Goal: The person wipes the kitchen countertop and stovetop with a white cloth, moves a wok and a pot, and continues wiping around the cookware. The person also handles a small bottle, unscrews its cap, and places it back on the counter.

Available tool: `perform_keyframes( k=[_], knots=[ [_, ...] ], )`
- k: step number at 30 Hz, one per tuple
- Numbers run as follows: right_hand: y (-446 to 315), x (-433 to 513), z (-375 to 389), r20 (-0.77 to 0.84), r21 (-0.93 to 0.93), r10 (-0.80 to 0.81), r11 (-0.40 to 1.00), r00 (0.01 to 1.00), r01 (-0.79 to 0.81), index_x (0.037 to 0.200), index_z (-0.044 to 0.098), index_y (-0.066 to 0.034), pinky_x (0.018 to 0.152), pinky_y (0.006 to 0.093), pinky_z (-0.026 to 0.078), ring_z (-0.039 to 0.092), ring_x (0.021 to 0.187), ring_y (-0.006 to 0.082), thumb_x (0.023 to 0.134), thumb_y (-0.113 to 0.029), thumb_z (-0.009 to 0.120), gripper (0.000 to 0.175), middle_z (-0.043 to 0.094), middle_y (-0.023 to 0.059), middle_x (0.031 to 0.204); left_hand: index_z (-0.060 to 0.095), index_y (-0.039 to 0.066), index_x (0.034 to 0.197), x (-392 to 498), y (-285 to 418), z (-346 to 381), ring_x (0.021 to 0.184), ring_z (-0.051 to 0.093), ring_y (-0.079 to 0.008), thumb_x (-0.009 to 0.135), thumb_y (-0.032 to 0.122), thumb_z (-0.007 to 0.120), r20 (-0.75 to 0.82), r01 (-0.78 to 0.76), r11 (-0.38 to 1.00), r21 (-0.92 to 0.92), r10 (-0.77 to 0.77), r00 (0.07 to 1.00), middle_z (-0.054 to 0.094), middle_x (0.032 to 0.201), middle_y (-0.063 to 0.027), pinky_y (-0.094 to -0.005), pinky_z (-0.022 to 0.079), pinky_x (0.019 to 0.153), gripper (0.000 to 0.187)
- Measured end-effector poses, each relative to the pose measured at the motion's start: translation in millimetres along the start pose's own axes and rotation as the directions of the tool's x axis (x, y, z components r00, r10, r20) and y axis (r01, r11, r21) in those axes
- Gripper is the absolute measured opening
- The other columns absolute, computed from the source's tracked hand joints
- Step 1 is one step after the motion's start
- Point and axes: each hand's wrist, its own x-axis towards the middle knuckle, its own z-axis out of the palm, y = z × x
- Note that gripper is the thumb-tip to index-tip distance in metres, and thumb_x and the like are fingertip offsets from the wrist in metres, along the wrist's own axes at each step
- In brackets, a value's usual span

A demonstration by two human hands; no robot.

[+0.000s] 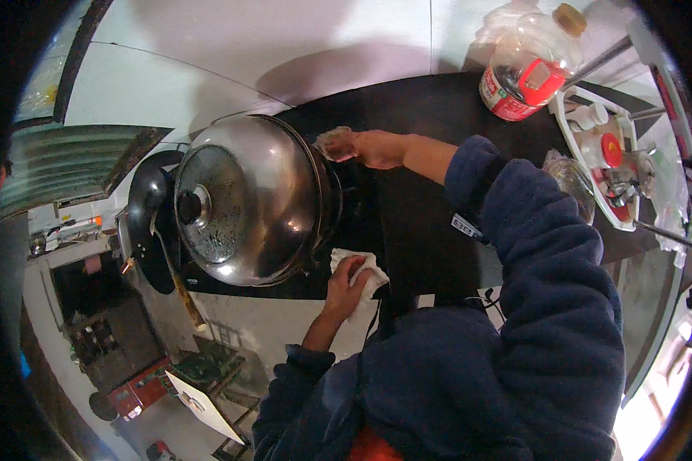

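Note:
My left hand (343,291) holds a crumpled white cloth (376,276) at the front edge of the black counter, just right of a big steel pot's domed lid (271,201). The lid has a glass centre with droplets and a black knob (189,207). Farther back, my right hand (375,148) reaches to the pot's far right side, closed on a crumpled, pale cloth or wrap (335,144); its material is unclear. The pot's body is mostly hidden under the lid.
Left of the pot lies a black wok (153,196) with a long-handled utensil (176,276) jutting over the counter edge. At the back right stands a large plastic bottle (510,86) with a red handle. A white tray (576,147) of jars and a metal rack (600,60) are on the right.

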Motion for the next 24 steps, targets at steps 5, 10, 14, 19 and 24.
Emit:
perform_keyframes(
  k=[5,10,14,19,24],
  knots=[
    [-21,-41,5,0.093,-0.428,-0.049,0.900,0.994,0.084,0.119,0.057,-0.0081,0.087,0.0403,0.046,0.056,0.107,0.0344,0.075,0.009,0.046,0.049,0.058,0.0176,0.116,0.051,0.004,0.122,0,0,-2,0.104,0.058,-0.0245,0.090,0.021,0.059,0.015,-0.040,0.999,-0.034,0.040,0.999,0.059,0.116,-0.0139,-0.0353,0.046,0.089,0.037],
    [-23,-18,-28,-0.106,-0.289,-0.075,0.956,0.992,0.042,0.086,0.064,-0.0040,0.064,0.0378,0.048,0.061,0.072,0.0265,0.079,-0.003,0.053,0.012,0.064,0.0141,0.077,0.052,0.005,0.121,2,-2,0,0.105,0.058,-0.0246,0.090,0.022,0.059,0.009,0.004,1.000,-0.022,-0.004,1.000,0.059,0.115,-0.0134,-0.0358,0.046,0.089,0.036],
    [-26,54,-54,-0.357,-0.425,-0.320,0.892,0.878,0.153,0.102,0.061,-0.0040,0.082,0.0401,0.047,0.059,0.097,0.0303,0.084,-0.009,0.053,0.020,0.061,0.0168,0.103,0.052,0.005,0.120,3,-2,1,0.104,0.058,-0.0234,0.090,0.021,0.059,0.010,0.031,0.998,-0.062,-0.031,0.999,0.059,0.115,-0.0128,-0.0357,0.047,0.088,0.035],
    [-11,104,-38,-0.033,-0.853,-0.499,0.466,0.866,0.236,0.126,0.051,-0.0075,0.105,0.0403,0.037,0.042,0.127,0.0317,0.083,-0.004,0.048,0.043,0.046,0.0156,0.135,0.053,0.003,0.117,2,-2,1,0.105,0.059,-0.0255,0.088,0.021,0.062,-0.013,0.021,0.998,-0.061,-0.022,1.000,0.060,0.114,-0.0142,-0.0345,0.046,0.092,0.036],
    [19,80,-32,-0.180,-0.707,-0.296,0.702,0.938,0.086,0.134,0.045,-0.0099,0.109,0.0377,0.033,0.035,0.132,0.0300,0.084,-0.007,0.048,0.051,0.037,0.0133,0.144,0.053,0.004,0.117,2,-5,2,0.105,0.058,-0.0237,0.089,0.020,0.061,-0.012,0.003,0.999,-0.049,-0.003,1.000,0.059,0.115,-0.0133,-0.0350,0.046,0.090,0.033]
  ],
)
